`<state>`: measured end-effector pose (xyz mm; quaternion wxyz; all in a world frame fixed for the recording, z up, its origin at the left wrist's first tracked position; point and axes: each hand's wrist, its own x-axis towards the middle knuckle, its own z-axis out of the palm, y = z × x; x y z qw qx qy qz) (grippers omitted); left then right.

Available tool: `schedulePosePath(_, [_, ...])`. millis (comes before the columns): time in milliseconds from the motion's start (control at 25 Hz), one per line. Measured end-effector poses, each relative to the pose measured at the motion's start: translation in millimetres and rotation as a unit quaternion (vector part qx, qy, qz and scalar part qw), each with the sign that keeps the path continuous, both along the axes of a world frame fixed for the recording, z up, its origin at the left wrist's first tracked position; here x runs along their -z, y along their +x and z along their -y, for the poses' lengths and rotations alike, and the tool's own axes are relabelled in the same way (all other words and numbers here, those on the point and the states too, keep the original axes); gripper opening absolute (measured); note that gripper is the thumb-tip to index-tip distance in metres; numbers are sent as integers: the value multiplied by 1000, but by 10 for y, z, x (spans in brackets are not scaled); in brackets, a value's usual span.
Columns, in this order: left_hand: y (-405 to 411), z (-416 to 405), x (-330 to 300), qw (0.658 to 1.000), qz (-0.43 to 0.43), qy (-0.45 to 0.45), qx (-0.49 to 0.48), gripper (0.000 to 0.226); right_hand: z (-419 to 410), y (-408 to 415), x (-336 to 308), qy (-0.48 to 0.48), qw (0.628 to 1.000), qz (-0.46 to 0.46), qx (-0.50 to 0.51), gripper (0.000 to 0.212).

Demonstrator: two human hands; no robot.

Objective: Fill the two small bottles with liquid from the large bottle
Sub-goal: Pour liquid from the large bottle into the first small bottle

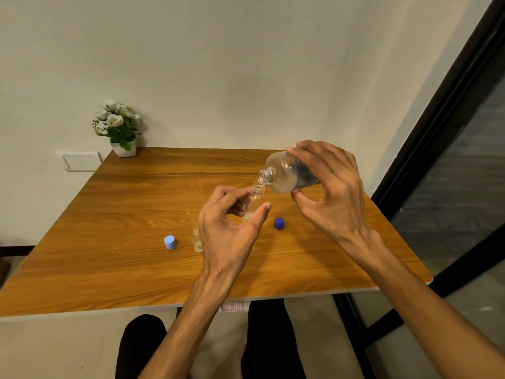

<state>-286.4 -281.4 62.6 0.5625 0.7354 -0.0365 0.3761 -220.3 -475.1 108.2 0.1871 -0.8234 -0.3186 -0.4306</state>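
The right hand point(332, 187) grips the large bottle point(287, 172), fingers curled over its top side and thumb pressed under it, and holds it tipped nearly flat above the table point(136, 214) with its open neck pointing toward nine o'clock. The neck sits just above and beside the mouth of a small bottle point(255, 199), which the left hand point(226, 231) pinches between curled fingers on its nine o'clock side and the thumb on its three o'clock side, holding it roughly upright and raised off the wood. A pale patch shows low in that small bottle, possibly liquid, though the clear plastic makes it hard to tell. The second small bottle point(197, 238) stands on the table at about eight o'clock from the held one, partly hidden behind the left hand, its mouth open. A light blue cap point(170, 242) lies at nine o'clock from that bottle, near it but apart. A dark blue cap point(279, 223) rests on the table at about four o'clock from the held small bottle, between the two wrists. A potted plant point(119, 127) with white flowers stands at the table's far corner, at ten o'clock, against the wall.
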Motion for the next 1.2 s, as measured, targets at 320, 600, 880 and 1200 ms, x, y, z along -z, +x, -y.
schedulePosePath(320, [-31, -15, 10, 1000, 5, -6, -1, 36, -11, -18, -71, -16, 1000, 19, -2, 66])
schedulePosePath(600, [-46, -12, 11, 1000, 8, -8, -6, 35, -12, -33, -92, -24, 999, 27, 2, 66])
schedulePosePath(880, [-48, -7, 20, 1000, 6, -18, -4, 34, -24, -41, -92, -23, 999, 36, -3, 67])
schedulePosePath(1200, [-53, -14, 13, 1000, 2, -22, -4, 34, -39, -44, -111, -26, 999, 36, -5, 66])
